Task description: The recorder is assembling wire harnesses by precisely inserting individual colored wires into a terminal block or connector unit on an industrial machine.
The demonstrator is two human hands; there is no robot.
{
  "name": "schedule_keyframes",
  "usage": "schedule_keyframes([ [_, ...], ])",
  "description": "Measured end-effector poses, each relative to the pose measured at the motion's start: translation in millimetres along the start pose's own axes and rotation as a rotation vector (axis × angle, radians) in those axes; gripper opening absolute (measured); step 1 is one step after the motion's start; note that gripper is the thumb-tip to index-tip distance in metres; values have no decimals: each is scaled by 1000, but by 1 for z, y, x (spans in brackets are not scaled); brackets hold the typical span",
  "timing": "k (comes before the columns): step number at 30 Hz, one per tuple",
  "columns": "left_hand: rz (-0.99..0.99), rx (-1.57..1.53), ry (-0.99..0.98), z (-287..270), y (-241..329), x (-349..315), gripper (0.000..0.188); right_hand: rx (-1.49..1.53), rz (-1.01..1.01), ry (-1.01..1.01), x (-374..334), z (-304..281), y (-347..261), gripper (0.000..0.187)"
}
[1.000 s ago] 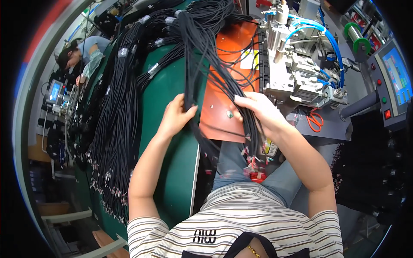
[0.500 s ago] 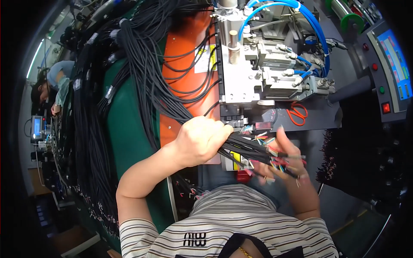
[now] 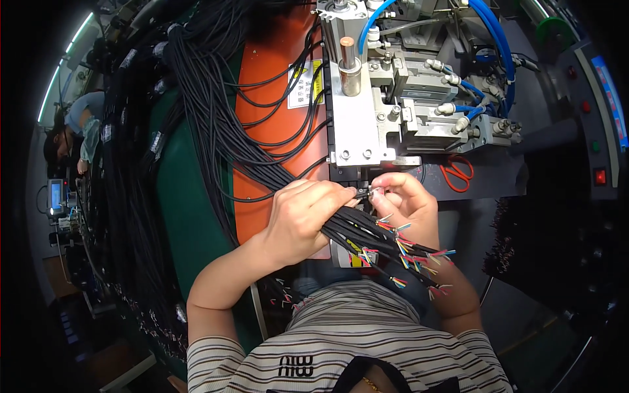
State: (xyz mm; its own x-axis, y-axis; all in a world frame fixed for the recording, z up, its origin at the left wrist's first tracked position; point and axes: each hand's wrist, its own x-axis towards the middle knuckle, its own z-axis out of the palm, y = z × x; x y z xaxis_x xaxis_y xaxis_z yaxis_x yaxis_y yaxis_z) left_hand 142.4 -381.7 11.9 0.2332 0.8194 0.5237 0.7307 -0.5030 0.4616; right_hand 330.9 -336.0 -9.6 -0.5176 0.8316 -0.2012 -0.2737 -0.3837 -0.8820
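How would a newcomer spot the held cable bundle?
Find the silver machine with blue tubes. Below it in view, the left hand grips the black cable bundle. Unlike cables draped over the green table, this is hand-held, its multicoloured wire ends fanning rightward.

L hand (image 3: 303,215) clenched, R hand (image 3: 414,208) nr it, in pinch

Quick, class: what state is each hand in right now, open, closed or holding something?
Left hand: closed around a bundle of black cables.
Right hand: pinching what looks like one cable's wire end.
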Motion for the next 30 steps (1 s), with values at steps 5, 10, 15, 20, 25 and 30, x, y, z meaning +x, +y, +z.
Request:
schedule_keyframes([
  [5,-38,5,-52,2,4,6,40,21,-11,-7,1,-2,-5,14],
  [10,25,-14,-63,4,8,8,36,194,218,-81,5,-16,-16,12],
  [15,52,-3,-66,7,12,9,32,78,100,-41,2,-3,-27,13],
  [20,44,-6,-46,11,14,11,27,-602,-365,45,1,-5,-7,14],
  [25,20,-16,-67,7,10,12,28,189,154,-124,0,-19,-15,21],
  [30,-15,-127,-79,5,2,11,22,151,154,-194,5,-20,-19,18],
])
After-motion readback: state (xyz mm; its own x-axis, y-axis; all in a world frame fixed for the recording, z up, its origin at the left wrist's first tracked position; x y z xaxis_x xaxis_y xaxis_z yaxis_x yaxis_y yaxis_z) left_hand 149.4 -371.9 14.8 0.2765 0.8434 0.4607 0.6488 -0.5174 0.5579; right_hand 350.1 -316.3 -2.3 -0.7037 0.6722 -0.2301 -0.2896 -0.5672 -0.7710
